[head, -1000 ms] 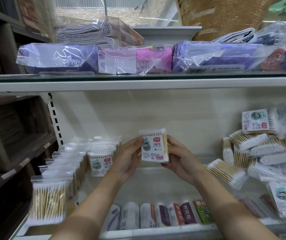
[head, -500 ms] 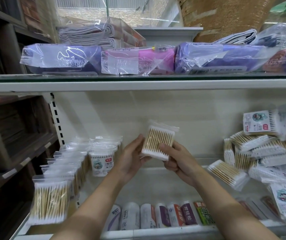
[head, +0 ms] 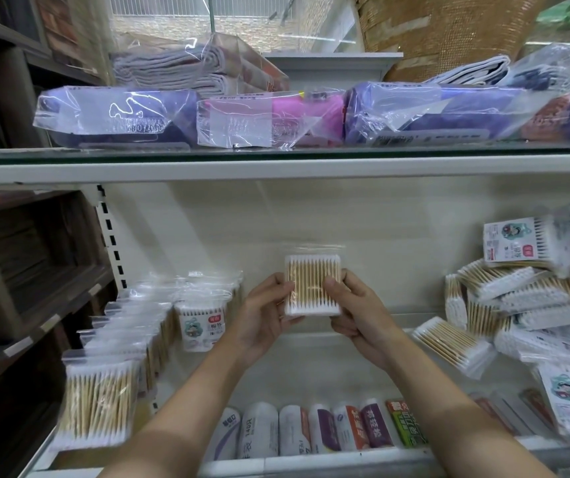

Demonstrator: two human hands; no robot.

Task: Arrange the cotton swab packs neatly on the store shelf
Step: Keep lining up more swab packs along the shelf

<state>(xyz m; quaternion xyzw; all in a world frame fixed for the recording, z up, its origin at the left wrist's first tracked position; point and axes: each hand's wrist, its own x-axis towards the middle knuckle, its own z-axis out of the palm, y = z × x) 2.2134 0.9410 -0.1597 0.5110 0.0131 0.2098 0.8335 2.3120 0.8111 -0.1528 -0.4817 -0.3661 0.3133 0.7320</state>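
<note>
A clear cotton swab pack (head: 312,283) with wooden sticks is held upright in front of the white shelf back, its plain side towards me. My left hand (head: 265,313) grips its left edge and my right hand (head: 356,310) grips its right edge, thumb on the front. A tidy row of upright packs (head: 128,326) runs along the left of the shelf, with a labelled pack (head: 200,324) at its far end. A loose heap of packs (head: 531,301) lies at the right.
The white shelf floor (head: 311,370) lies bare between row and heap. Rolled packets (head: 311,431) line the lower shelf front. Bagged purple and pink goods (head: 266,120) sit on the glass shelf above. Dark wooden shelving (head: 18,270) stands at the left.
Both hands have turned the pack over: its printed label faced me a second ago, then it tilted, and now the plain side with the sticks faces me, upright.
</note>
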